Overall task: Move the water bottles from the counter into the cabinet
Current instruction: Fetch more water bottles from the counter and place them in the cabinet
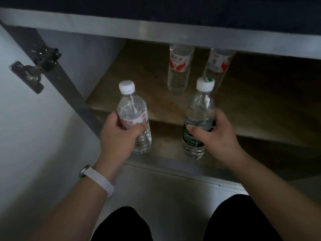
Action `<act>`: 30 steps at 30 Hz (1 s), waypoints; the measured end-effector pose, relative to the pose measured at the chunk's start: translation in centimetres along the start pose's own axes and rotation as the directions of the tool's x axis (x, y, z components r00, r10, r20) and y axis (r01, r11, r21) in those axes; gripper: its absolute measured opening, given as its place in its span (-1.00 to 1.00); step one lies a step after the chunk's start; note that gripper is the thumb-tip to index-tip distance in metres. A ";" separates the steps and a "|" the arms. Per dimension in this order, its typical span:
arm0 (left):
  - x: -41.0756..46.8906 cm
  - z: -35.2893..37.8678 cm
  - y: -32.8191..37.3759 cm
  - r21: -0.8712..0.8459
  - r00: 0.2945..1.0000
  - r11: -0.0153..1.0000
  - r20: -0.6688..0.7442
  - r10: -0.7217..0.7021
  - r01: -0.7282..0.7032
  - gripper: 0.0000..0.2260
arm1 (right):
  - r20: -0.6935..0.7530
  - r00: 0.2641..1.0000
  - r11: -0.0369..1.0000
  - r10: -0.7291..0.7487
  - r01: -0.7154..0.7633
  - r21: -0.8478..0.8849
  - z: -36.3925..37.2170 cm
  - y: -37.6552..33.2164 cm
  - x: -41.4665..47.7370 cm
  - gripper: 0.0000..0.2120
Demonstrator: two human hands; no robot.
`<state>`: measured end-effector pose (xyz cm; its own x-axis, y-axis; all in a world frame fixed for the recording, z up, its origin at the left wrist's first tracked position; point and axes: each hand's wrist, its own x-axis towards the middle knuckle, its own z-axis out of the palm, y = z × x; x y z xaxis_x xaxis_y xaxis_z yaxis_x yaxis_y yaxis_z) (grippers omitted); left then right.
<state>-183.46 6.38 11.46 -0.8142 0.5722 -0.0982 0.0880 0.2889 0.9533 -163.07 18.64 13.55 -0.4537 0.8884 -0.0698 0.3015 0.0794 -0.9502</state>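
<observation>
A red-labelled bottle (132, 112) is gripped round its middle by the left hand (118, 134), fingers and thumb curled about it, and a green-labelled bottle (199, 115) is gripped likewise by the right hand (217, 134). Both are held upright, long axes near vertical, white caps pointing up, bases low inside the open cabinet (156, 30) below the wooden shelf (251, 94). On that shelf a third bottle (178, 70) and a fourth bottle (217, 65) are stood upright, side by side.
</observation>
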 end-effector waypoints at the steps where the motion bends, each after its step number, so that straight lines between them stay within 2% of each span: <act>1: 0.3 -0.2 0.6 -0.003 1.000 1.000 -0.006 0.020 -0.020 -0.58 | 0.009 1.000 1.000 -0.017 0.017 0.004 0.4 -0.4 0.6 -0.58; 10: 5.1 -2.6 5.4 0.049 0.979 0.985 -0.110 0.170 -0.166 -0.52 | 0.049 0.981 0.982 -0.187 0.187 0.016 5.1 -5.5 6.3 -0.56; 17: 8.7 -3.0 5.9 0.086 0.956 0.975 -0.198 0.217 -0.203 -0.58 | 0.047 0.947 0.948 -0.317 0.318 -0.003 9.5 -7.4 11.4 -0.52; 20: 10.2 -2.7 5.2 0.074 0.941 0.973 -0.249 0.230 -0.219 -0.57 | 0.062 0.947 0.949 -0.315 0.317 -0.009 11.1 -7.8 13.4 -0.41; 24: 11.9 -2.2 4.8 0.040 0.930 0.972 -0.283 0.233 -0.231 -0.54 | 0.078 0.944 0.945 -0.322 0.325 -0.037 12.3 -7.7 15.5 -0.38; 30: 13.7 -1.7 5.2 0.021 0.928 0.976 -0.307 0.212 -0.216 -0.56 | -0.013 0.954 0.954 -0.299 0.299 0.006 13.5 -7.4 17.7 -0.39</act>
<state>-195.11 14.43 15.53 -0.9131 0.3561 0.1987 0.2740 0.1749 0.9457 -184.69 27.70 15.28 -0.5122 0.8299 0.2212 0.1469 0.3384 -0.9295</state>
